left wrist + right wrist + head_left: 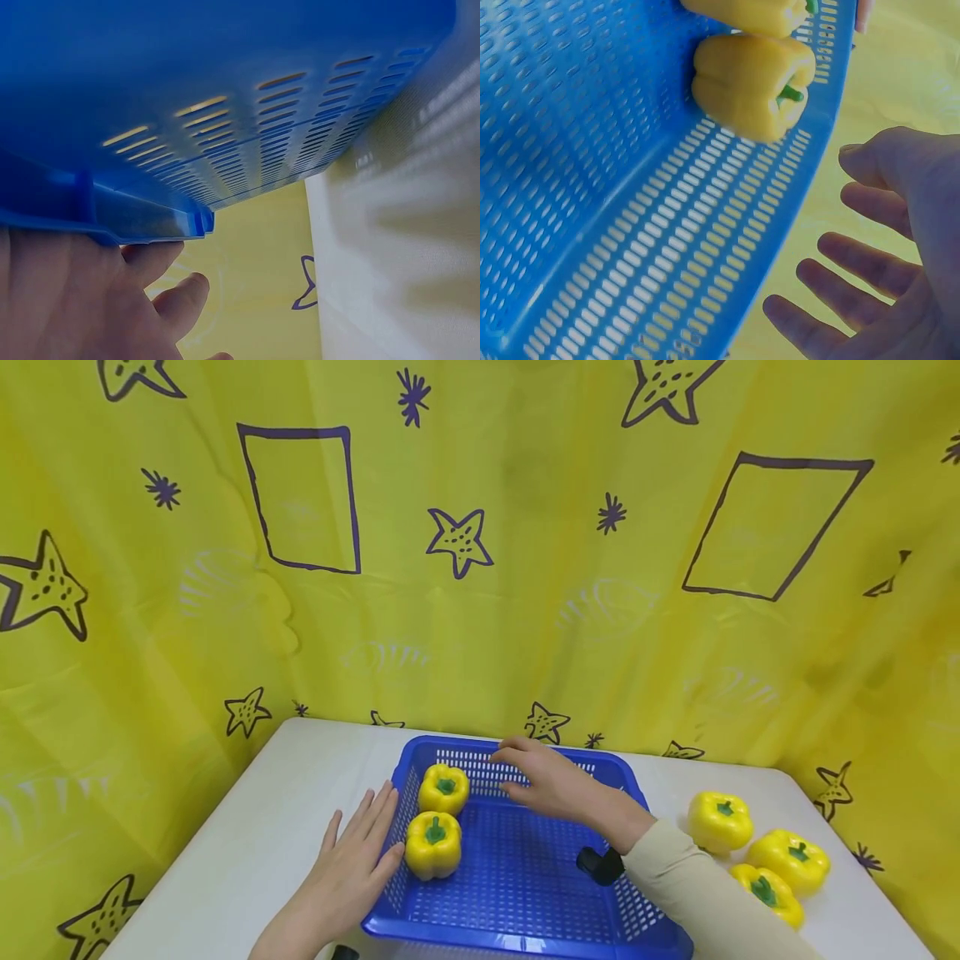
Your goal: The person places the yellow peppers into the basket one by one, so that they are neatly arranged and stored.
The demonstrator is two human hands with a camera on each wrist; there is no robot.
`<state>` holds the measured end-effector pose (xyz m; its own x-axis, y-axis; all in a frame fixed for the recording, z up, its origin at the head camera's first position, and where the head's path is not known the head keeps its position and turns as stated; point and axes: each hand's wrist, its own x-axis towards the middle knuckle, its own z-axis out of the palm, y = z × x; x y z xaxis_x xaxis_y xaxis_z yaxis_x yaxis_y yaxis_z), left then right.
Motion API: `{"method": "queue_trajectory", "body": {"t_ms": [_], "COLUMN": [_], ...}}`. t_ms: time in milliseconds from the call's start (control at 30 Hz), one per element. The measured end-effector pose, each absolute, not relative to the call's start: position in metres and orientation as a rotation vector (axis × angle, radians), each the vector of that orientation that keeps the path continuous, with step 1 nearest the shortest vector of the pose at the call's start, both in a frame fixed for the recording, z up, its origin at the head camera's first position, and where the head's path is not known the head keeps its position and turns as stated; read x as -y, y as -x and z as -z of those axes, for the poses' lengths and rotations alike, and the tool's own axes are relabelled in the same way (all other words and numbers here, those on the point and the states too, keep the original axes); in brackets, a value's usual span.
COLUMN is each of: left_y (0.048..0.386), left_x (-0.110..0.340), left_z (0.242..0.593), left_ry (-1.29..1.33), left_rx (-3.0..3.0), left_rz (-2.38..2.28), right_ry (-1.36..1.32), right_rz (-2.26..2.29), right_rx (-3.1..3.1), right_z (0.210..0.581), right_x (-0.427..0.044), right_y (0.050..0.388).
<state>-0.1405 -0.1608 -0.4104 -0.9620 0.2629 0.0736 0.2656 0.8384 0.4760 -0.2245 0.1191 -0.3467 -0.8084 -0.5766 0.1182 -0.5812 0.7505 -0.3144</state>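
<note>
A blue plastic basket (517, 935) with slotted walls stands on the white table. Two yellow bell peppers sit along its left side: a back pepper (443, 789) and a front pepper (433, 847), both with green stems. My left hand (345, 868) lies against the basket's left rim with its fingers straight; the left wrist view shows the fingers under the rim (97, 229). Above the back part of the basket hovers my right hand (551, 781), its fingers spread and bent a little, with nothing in them. In the right wrist view a pepper (754, 86) rests against the slotted wall, apart from that hand.
Right of the basket, three more yellow bell peppers lie on the table (255, 827): one at the back (720, 821), one at the right (791, 860) and one in front (768, 893), partly behind my right sleeve (712, 885). A yellow patterned curtain (525, 610) surrounds the table.
</note>
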Motion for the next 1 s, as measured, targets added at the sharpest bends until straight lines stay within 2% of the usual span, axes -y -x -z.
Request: {"method": "queue_trajectory", "body": {"t_ms": [233, 433, 1000], "left_y": [0.140, 0.140, 0.139], "left_x": [0.161, 0.160, 0.160], "left_z": [0.410, 0.410, 0.409], "left_ry": [0.419, 0.411, 0.419], "left_rx": [3.010, 3.008, 2.998], "left_rz": [0.788, 0.790, 0.801], "right_ry": [-0.853, -0.894, -0.802], "right_rz": [-0.501, -0.467, -0.414], "right_rx": [2.959, 2.903, 2.861], "right_z": [0.343, 0.347, 0.344], "right_x": [-0.139, -0.160, -0.207], "right_y": [0.215, 0.210, 0.197]}}
